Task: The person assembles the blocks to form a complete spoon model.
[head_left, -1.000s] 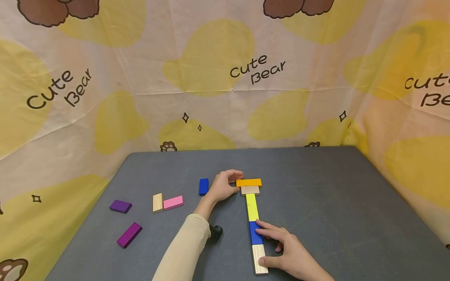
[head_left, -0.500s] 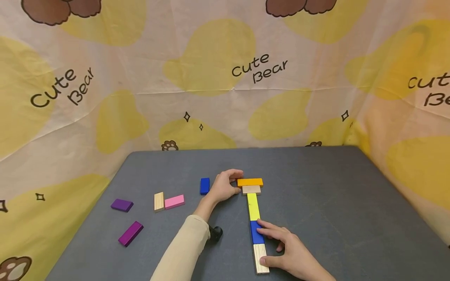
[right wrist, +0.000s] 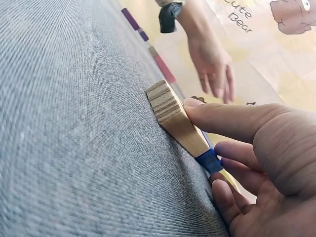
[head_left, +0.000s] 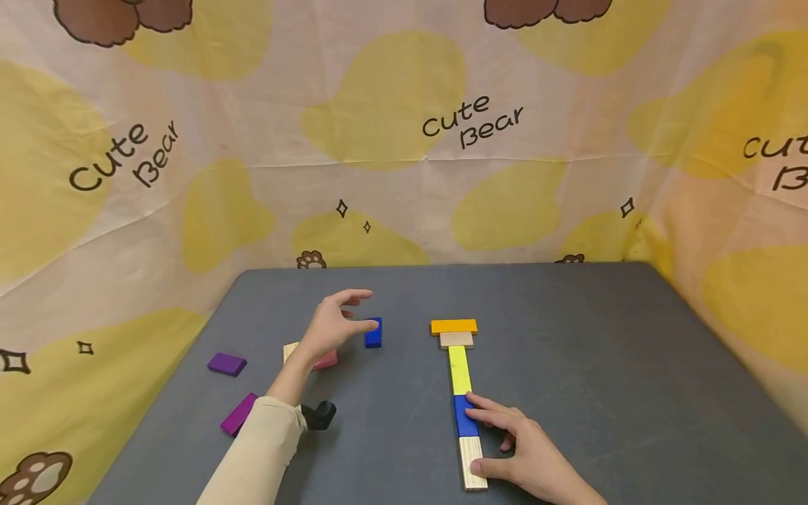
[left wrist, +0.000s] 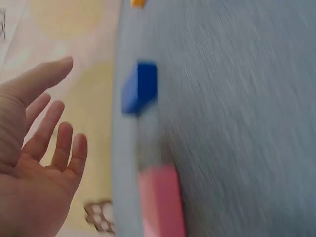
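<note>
A row of wooden blocks runs up the table in the head view: a plain block (head_left: pixel 471 452) nearest, then a blue block (head_left: pixel 463 423), a yellow-green block (head_left: pixel 460 370), a pale crosswise block (head_left: pixel 456 341) and an orange crosswise block (head_left: pixel 454 327). My right hand (head_left: pixel 530 449) rests on the near end, its thumb touching the plain block and its fingertips the blue one. Off to the left, my left hand (head_left: pixel 330 326) hovers with nothing in its spread fingers. Its thumb overlaps a loose blue block (head_left: pixel 374 338); contact is unclear. A pink block (left wrist: pixel 162 200) lies beneath, partly hidden in the head view.
Another plain block (head_left: pixel 290 350) is mostly hidden behind the left wrist. Two purple blocks lie further left, one flat (head_left: pixel 227 364) and one slanted (head_left: pixel 237 415) and partly covered by the sleeve (head_left: pixel 255 449). A printed cloth (head_left: pixel 379 140) surrounds the grey table (head_left: pixel 581 351).
My left hand has left the orange and pale blocks and moved left, over the loose blocks. The right hand stays where it was on the row. The head view has shifted slightly.
</note>
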Demonstrator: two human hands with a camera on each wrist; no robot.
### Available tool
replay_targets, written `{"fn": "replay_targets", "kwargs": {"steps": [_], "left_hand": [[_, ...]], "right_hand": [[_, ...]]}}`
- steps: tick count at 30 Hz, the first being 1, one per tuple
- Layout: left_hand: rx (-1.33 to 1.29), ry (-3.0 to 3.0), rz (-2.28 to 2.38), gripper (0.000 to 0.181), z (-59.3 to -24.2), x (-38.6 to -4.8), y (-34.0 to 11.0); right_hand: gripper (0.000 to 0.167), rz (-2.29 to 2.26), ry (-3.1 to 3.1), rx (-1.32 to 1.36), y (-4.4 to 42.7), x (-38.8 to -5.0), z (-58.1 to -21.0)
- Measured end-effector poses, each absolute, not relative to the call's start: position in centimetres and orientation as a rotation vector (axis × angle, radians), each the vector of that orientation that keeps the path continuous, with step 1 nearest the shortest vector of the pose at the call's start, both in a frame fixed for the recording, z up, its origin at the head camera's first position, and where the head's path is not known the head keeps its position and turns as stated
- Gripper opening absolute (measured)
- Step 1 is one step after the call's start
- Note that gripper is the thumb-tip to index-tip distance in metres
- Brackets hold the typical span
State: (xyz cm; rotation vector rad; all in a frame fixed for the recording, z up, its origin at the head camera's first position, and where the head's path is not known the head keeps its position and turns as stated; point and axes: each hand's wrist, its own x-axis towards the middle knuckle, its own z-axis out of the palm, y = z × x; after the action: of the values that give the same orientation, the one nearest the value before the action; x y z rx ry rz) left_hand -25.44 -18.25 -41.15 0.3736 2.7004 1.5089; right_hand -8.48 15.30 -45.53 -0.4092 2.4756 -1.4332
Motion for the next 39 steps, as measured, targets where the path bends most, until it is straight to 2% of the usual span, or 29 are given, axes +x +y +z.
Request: {"fn": "replay_targets", "kwargs": {"steps": [5, 12, 26, 39], "left_hand": [[0.354, 2.658, 1.458, 0.063, -42.8, -25.3, -20.8], [0.322, 2.724, 1.356, 0.067, -44.8, -25.6, -21.1], [0.283, 2.666, 1.286, 0.067, -45.0, -26.6, -19.8], [0.251, 2.662, 1.312, 0.069, -45.5, -26.7, -20.2]], "right_hand": [[0.067, -1.417, 2.489, -0.412, 15.4, -8.5, -45.6], [0.069, -1.386, 2.492, -0.380, 15.3, -8.6, -45.6], [0.066, -1.411, 2.474, -0.389, 15.2, -8.6, -45.5], [0.069, -1.345, 2.448, -0.321, 15.1, -9.0, -45.4]]}}
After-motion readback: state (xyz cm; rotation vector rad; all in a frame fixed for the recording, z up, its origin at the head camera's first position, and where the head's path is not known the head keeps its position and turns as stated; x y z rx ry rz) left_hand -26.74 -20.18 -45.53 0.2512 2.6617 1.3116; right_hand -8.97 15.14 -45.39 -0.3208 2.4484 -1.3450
